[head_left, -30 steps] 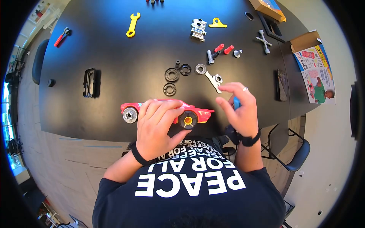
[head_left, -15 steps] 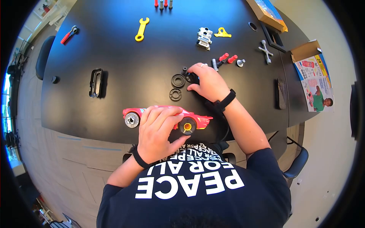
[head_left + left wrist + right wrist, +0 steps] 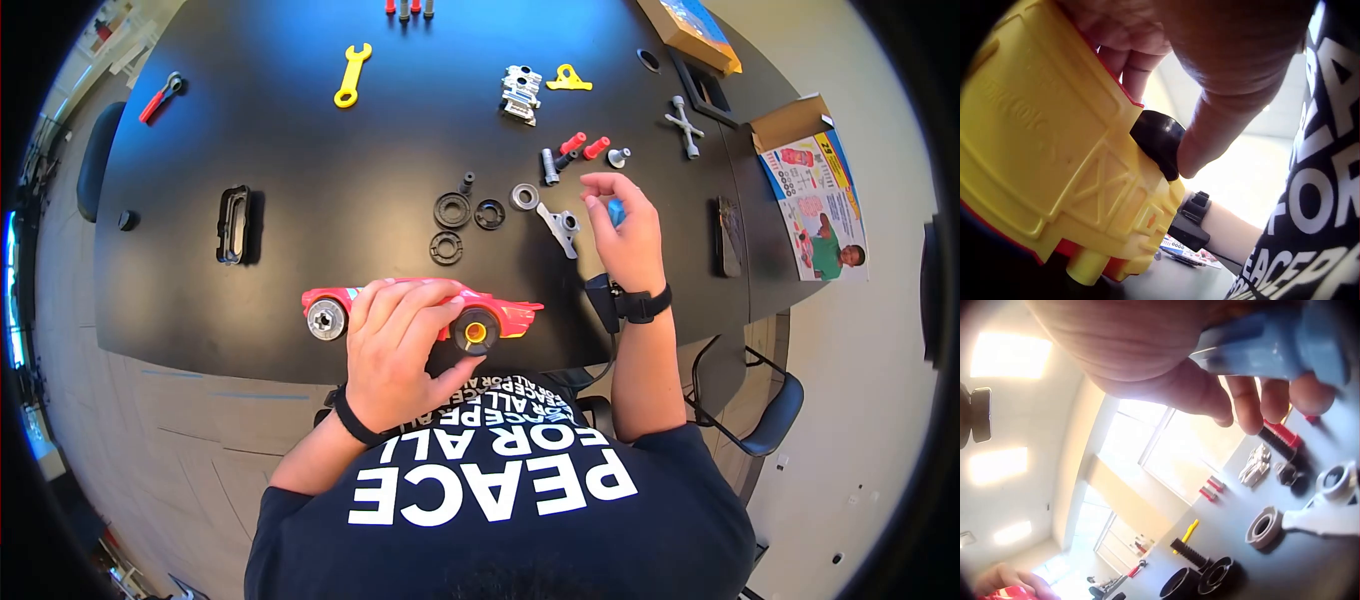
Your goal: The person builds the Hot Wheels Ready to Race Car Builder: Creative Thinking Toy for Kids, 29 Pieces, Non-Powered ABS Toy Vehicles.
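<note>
- Black shirt [image 3: 490,490]: white lettering "PEACE FOR ALL", repeated.
- Left hand [image 3: 398,345] grips red toy car [image 3: 514,316] at the near edge of the table [image 3: 290,120], thumb on dark wheel [image 3: 1157,136]; embossed marks on yellow underside [image 3: 1029,125] illegible.
- Right hand [image 3: 632,240] holds blue tool [image 3: 1272,347] against palm, apart from car.
- Beyond: dark rings [image 3: 440,213], silver bracket [image 3: 560,234], red bolts [image 3: 597,148].
- Carton [image 3: 820,200], right: small print unreadable.
- Farther: yellow wrench [image 3: 351,76].

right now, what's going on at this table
A person's left hand holds a red car, touching its black wheel; a silver wheel sits at the other end. The right hand, above the table, holds a blue piece. Three black rings lie loose beyond the car.
</note>
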A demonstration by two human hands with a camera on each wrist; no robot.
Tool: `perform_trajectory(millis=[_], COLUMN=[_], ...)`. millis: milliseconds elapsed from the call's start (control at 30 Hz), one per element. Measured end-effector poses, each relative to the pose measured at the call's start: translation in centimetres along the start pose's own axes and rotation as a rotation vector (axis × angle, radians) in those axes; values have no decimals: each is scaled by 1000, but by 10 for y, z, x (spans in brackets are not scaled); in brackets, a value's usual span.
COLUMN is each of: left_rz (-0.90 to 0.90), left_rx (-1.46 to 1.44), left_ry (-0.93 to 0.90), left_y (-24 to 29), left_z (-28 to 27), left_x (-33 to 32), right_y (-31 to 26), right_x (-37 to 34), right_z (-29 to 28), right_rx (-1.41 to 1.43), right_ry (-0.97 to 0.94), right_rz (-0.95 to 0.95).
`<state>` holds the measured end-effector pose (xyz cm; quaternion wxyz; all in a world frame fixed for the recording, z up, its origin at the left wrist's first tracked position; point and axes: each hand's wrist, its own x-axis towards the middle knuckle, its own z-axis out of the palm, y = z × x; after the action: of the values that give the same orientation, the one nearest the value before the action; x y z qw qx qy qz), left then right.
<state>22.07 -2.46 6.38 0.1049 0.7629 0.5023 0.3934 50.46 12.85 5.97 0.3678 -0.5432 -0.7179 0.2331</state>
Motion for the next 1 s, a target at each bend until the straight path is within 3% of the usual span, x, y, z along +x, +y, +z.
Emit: perform_trajectory(millis=[33,67,200,533,667,900,1000], left_rz=[5,4,3,8,-3,-7,-2], left_rx=[-6,0,12,23,26,30,37], left_ry=[-4,2,1,21,27,32,28], left_y=[0,0,2,0,0,0,-1], left_z=[0,1,1,2,3,5,6], left_x=[0,0,1,0,-1,-2,-1], right_y=[-1,7,19,13,18,11,4], right_x=[-3,-6,-10,16,29,29,21], right_z=[-6,-10,-6,28,33,24,15], right_rx=[-18,-91,-285,-322,-446,-386,-328], right_ry=[-14,-58,-209,-157,-245,-368,-328], right_rz=[89,10,41,-148,-37,-85,-66])
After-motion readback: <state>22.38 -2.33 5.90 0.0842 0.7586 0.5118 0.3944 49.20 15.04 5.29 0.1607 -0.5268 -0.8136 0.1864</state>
